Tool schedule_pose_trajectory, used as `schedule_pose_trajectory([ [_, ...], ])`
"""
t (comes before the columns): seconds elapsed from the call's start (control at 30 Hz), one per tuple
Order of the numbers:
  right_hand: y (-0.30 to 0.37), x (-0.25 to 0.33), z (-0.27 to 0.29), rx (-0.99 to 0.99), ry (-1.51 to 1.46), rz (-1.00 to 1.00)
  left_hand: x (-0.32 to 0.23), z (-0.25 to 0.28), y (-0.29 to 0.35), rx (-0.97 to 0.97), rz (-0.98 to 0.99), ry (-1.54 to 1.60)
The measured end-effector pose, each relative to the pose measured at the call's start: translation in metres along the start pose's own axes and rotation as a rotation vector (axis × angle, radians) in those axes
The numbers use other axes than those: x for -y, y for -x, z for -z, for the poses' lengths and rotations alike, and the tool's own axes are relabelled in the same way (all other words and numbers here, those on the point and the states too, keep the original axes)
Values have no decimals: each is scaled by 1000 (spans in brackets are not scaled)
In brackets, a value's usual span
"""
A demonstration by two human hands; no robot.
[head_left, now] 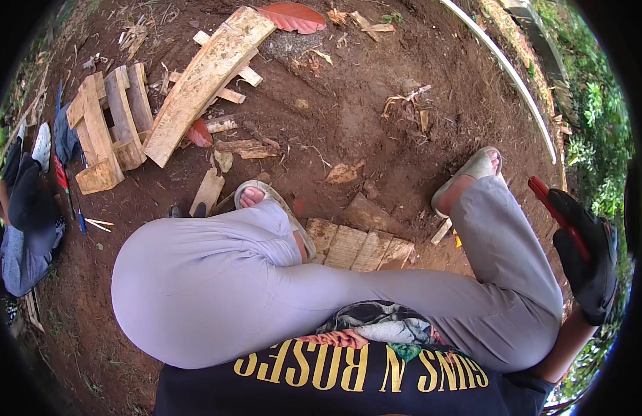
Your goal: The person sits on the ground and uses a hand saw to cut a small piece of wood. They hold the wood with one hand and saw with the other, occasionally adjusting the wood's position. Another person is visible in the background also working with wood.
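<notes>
Well, probably between steps: right hand (586, 253) clamped on a red tool (548, 201), left hand unseen; working those boards (346, 246) means reaching inward.

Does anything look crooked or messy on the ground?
Yes, a bit: the long plank lies slanted across smaller wood strips, and loose chips are scattered over the brown soil, so it looks untidy. The red tool in the right hand doesn't look odd.

Dirt yard (356, 111) beside green foliage (598, 111)
</notes>
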State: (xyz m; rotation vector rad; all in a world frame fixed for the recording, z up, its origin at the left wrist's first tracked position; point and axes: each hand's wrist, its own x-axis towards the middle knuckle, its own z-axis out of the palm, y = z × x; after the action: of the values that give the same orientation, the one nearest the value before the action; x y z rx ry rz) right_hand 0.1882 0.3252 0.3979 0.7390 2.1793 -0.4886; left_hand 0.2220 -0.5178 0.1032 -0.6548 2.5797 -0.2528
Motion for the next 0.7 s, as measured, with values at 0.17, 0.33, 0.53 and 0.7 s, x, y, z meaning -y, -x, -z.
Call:
schedule_pose_trajectory([
  [0.17, 1, -9, -1, -12, 23, -23, 11, 18, -5, -68, -40, -37],
  [0.33, -12, -10, 4, -137, 77, 5, 14, 20, -10, -153, -56, -70],
  [0.53, 0, -16, -2, -410, 99, -23, -23, -24, -32, -281, -99, -117],
  [0.7, 4, 38, 3, -571, 110, 106, -74, -72, -45, -380, -137, -142],
])
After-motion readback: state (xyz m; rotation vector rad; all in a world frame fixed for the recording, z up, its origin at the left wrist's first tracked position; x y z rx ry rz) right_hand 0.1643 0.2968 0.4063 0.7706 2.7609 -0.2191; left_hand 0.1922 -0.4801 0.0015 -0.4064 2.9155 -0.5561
